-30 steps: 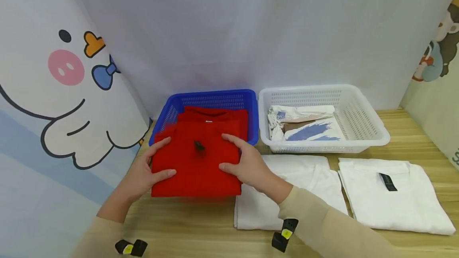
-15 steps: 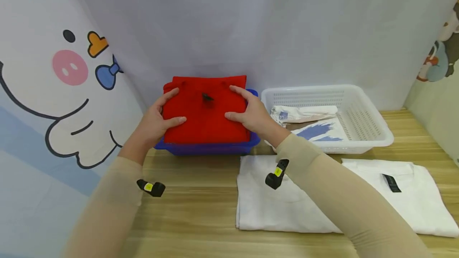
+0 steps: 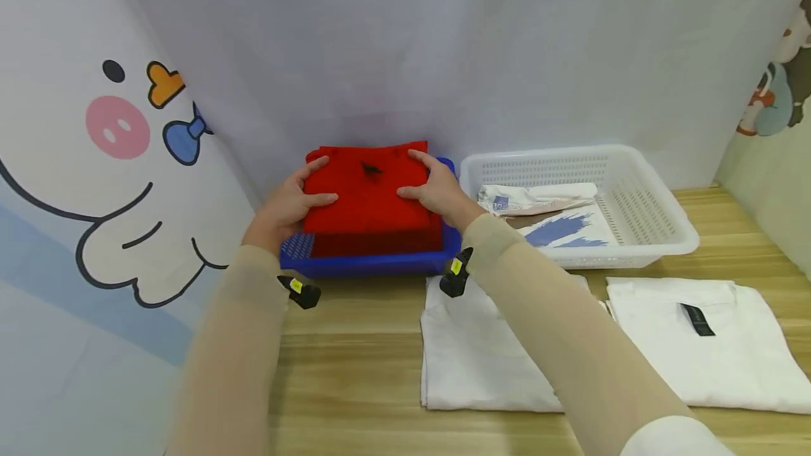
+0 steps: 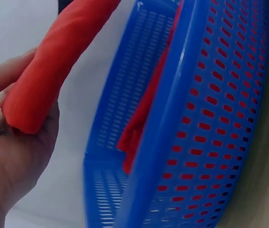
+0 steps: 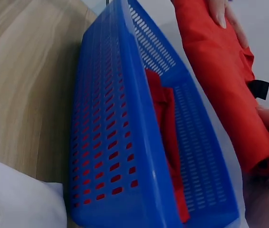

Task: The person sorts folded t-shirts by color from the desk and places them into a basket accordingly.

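Note:
Both hands hold a folded red shirt [image 3: 367,199] with a dark tag at its neck. My left hand [image 3: 288,206] grips its left side and my right hand [image 3: 443,192] its right side, thumbs lying on top. The shirt is above the blue basket [image 3: 374,266]. In the wrist views a gap shows between the held shirt and the basket rim. Inside the basket lies another red garment [image 5: 170,137], partly hidden under the held shirt in the head view.
A white basket [image 3: 608,257] with packaged items [image 3: 560,229] stands right of the blue one. In front lie a folded white garment [image 3: 488,364], partly covered by my right arm, and a folded white shirt [image 3: 722,364] with a black label. A pale curtain [image 3: 393,48] hangs behind.
The held red shirt has moved from the blue basket's front edge back over the basket. Since half a second ago it has shifted slightly, and the red garment below shows along its front edge.

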The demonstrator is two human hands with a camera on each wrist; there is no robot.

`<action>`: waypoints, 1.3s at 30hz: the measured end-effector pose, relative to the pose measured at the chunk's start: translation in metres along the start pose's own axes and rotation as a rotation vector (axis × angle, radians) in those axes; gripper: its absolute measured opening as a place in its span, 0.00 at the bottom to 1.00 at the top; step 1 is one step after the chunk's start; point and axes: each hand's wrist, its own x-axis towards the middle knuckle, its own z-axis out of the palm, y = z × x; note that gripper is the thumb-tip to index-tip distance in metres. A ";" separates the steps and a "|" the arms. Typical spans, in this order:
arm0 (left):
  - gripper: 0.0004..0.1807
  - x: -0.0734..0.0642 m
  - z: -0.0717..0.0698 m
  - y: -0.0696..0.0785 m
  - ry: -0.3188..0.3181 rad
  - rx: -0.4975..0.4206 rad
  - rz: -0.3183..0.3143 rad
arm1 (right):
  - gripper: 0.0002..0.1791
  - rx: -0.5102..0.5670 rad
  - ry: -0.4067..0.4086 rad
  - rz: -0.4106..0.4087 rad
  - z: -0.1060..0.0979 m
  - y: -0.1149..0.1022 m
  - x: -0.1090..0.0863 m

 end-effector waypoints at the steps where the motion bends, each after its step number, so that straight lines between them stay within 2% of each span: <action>1: 0.42 0.003 0.000 -0.002 -0.005 -0.006 -0.023 | 0.43 -0.010 0.005 0.009 0.001 0.003 0.003; 4: 0.42 0.010 -0.001 -0.009 -0.019 -0.030 -0.082 | 0.43 0.002 0.011 0.050 0.003 0.013 0.008; 8: 0.42 0.017 -0.004 -0.021 0.003 -0.048 -0.122 | 0.43 0.058 0.013 0.090 0.008 0.022 0.009; 13: 0.42 0.022 -0.008 -0.039 0.033 -0.051 -0.108 | 0.43 0.052 0.023 0.081 0.015 0.027 0.007; 20: 0.42 0.026 -0.008 -0.059 0.086 -0.052 -0.090 | 0.43 -0.027 0.025 0.069 0.021 0.032 0.006; 28: 0.41 0.027 -0.005 -0.063 0.125 0.004 -0.067 | 0.40 -0.051 0.059 0.061 0.024 0.034 0.006; 35: 0.40 0.028 -0.006 -0.063 0.171 0.059 -0.049 | 0.38 -0.045 -0.002 0.103 0.028 0.036 0.005; 39: 0.40 0.027 -0.007 -0.065 0.182 0.063 -0.048 | 0.37 -0.048 -0.005 0.113 0.031 0.037 0.005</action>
